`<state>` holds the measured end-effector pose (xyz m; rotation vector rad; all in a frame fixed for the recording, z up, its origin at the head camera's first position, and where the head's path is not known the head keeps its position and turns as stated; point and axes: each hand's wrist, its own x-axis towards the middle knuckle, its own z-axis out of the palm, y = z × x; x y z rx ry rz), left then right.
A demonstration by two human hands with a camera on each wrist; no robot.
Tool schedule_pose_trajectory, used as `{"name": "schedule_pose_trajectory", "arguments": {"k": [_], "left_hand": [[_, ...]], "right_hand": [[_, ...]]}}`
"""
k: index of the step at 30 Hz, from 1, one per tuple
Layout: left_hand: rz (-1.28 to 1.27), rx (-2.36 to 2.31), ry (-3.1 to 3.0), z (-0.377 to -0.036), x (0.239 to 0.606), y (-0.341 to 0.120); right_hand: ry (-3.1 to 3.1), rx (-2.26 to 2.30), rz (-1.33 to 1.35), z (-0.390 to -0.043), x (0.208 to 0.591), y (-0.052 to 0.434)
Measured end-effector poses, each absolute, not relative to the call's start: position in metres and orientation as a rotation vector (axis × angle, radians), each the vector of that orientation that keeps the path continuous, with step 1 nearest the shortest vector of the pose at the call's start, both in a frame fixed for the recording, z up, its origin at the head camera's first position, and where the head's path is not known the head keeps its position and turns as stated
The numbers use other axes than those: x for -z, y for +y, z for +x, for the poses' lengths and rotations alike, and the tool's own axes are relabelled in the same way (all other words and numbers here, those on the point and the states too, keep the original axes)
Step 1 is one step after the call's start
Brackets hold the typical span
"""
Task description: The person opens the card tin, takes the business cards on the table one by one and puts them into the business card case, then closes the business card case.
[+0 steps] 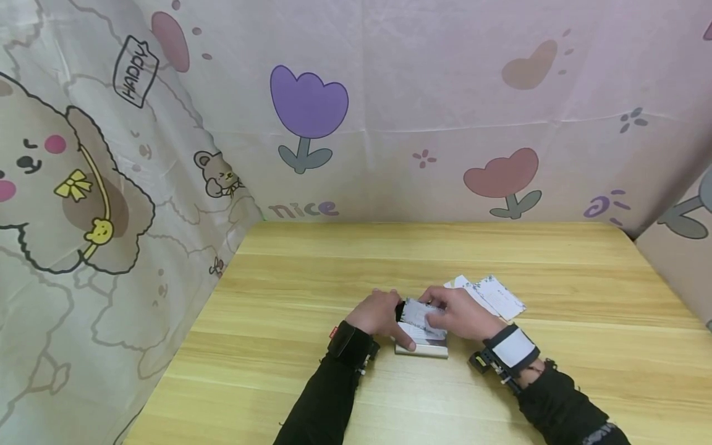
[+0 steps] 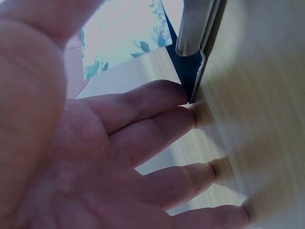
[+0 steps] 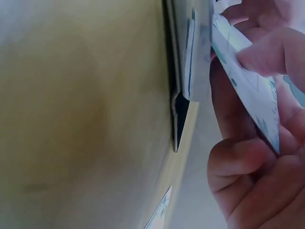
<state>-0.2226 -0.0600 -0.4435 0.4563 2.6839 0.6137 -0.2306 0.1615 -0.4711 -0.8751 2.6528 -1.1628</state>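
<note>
The left hand (image 1: 380,314) lies with fingers nearly straight, their tips on the pale wooden tabletop (image 1: 311,272) and against the edge of a slim silver metal card case (image 1: 421,350) with a dark lining, steadying it; this grip is released, pressing rather than clasping. The right hand's (image 1: 460,314) grip pinches a white card printed with blue-green leaves (image 1: 419,314), held just over the open case, thumb on one face and fingers behind.

To do this well, I judge that the card should stay flat and square to the case mouth, with the left fingertips bracing the case so it does not slide on the smooth wood.

Just beyond the right hand's grip lie a few more loose white printed cards (image 1: 492,295), fanned on the tabletop and apart from the case. Nothing seems to block the case opening. A cartoon-printed cloth backdrop (image 1: 356,111) hangs behind.
</note>
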Motion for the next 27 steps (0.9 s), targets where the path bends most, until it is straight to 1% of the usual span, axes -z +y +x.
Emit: {"name": "schedule_pose_trajectory", "arguments": {"k": [20,27], "left_hand": [[0.444,-0.570,2.692,-0.2217,0.4455,-0.0596],[0.439,-0.595,2.691,-0.2228,0.4458,-0.0597]], "right_hand": [[2.629,1.038,-0.984,-0.2282,0.4742,0.1589],[2.602,1.043,-0.965,-0.2299,0.4739,0.1579]]}}
